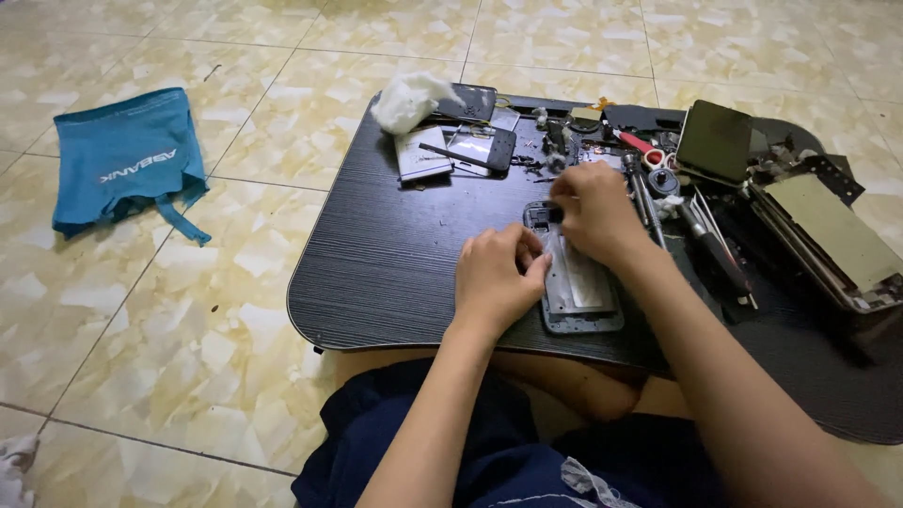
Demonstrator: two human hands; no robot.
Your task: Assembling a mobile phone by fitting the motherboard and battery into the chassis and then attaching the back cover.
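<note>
Head view: my left hand (496, 279) presses curled fingers on the phone frame (576, 287), right hand (594, 212) pinching its top end; thin, stiff, fragile, best held by edges.

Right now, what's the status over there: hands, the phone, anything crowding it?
Left hand steadying the opened phone frame on the black table. Right hand pinching at its top end. Tools and loose parts close on the right, none blocking.
</note>
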